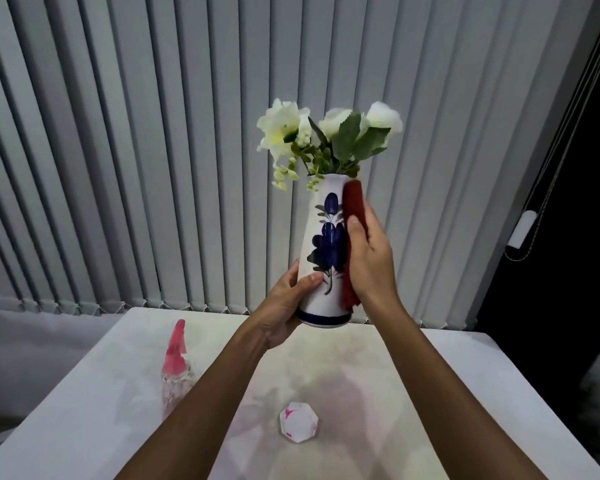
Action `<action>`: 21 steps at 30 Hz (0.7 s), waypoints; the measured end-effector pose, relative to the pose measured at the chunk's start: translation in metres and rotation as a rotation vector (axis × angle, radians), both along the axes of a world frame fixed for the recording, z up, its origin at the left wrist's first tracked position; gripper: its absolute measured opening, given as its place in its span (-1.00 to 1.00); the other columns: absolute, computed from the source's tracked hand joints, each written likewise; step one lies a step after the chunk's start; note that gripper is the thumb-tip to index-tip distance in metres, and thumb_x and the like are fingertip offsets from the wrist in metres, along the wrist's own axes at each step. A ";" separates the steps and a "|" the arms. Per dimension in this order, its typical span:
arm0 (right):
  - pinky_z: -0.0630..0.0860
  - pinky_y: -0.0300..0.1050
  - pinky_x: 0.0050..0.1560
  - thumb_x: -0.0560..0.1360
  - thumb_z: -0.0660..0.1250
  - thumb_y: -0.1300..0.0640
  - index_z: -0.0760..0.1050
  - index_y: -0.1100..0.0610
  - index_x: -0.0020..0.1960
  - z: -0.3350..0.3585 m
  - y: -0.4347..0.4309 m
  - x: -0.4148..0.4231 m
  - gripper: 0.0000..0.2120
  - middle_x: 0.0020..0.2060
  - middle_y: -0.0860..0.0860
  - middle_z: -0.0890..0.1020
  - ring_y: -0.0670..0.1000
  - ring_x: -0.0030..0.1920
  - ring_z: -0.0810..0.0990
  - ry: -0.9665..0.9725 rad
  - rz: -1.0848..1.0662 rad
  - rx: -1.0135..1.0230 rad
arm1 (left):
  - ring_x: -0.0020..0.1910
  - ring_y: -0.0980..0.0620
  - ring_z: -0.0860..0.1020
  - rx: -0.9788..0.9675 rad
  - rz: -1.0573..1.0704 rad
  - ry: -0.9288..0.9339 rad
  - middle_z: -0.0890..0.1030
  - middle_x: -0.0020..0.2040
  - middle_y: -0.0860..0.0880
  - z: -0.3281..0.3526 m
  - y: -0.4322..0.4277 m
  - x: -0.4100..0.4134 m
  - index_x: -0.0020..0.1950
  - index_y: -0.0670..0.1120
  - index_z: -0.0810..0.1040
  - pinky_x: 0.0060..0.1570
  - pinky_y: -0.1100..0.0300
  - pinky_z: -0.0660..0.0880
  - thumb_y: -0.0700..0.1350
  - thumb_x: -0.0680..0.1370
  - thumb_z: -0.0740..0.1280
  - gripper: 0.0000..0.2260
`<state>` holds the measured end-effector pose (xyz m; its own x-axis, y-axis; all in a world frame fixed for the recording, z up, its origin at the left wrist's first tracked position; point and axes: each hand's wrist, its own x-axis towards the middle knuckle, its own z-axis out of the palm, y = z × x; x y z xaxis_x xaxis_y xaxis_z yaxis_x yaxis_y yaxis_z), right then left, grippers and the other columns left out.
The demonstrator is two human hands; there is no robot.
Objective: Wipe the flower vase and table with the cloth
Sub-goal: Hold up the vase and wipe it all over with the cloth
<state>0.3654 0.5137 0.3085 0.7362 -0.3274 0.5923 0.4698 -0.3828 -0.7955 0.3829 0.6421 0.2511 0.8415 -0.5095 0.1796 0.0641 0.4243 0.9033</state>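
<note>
A white flower vase (321, 258) with a blue painted flower and a blue band at its foot is held up above the white table (447, 393). White flowers with green leaves (329, 133) stand in it. My left hand (286, 306) grips the vase low on its left side, thumb across the front. My right hand (369, 254) presses a dark red cloth (353, 202) flat against the vase's right side; the cloth reaches from near the rim down to near the foot.
On the table stand a clear glass ornament with a pink pointed top (176, 355) at the left and a small faceted white piece with pink marks (298, 422) near the middle front. Grey vertical blinds (153, 150) hang behind; a blind cord with a white weight (522, 233) is at the right.
</note>
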 end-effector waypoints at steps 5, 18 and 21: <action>0.44 -0.11 0.24 0.57 0.02 -0.16 0.22 -0.16 0.46 -0.056 0.006 -0.022 -0.53 0.19 -0.07 0.48 -0.03 0.22 0.48 -0.015 -0.051 -0.041 | -0.02 0.02 0.63 -0.051 0.089 0.054 0.64 0.14 -0.06 0.002 0.000 -0.001 0.28 0.03 0.41 -0.11 0.14 0.63 -0.05 0.36 0.47 -0.48; 0.43 -0.09 0.14 0.56 0.04 -0.09 0.16 -0.21 0.48 0.009 0.004 -0.013 -0.52 0.14 -0.05 0.41 0.01 0.20 0.42 -0.106 -0.142 -0.282 | 0.16 -0.03 0.60 0.044 -0.028 -0.009 0.61 0.25 -0.10 0.001 -0.003 -0.005 0.40 -0.08 0.38 0.03 0.10 0.58 0.18 0.16 0.61 -0.11; 0.49 0.09 0.25 0.53 0.05 -0.17 0.25 -0.23 0.43 -0.008 0.000 -0.006 -0.54 0.23 -0.07 0.49 -0.03 0.22 0.51 0.018 0.011 0.017 | 0.05 0.03 0.64 0.032 0.017 -0.005 0.67 0.11 -0.01 0.001 -0.001 -0.006 0.30 -0.04 0.46 -0.08 0.16 0.60 0.06 0.20 0.57 -0.29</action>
<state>0.3589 0.5140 0.3009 0.7499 -0.3297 0.5735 0.4596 -0.3639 -0.8101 0.3772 0.6410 0.2523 0.8490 -0.5009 0.1679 0.0527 0.3965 0.9165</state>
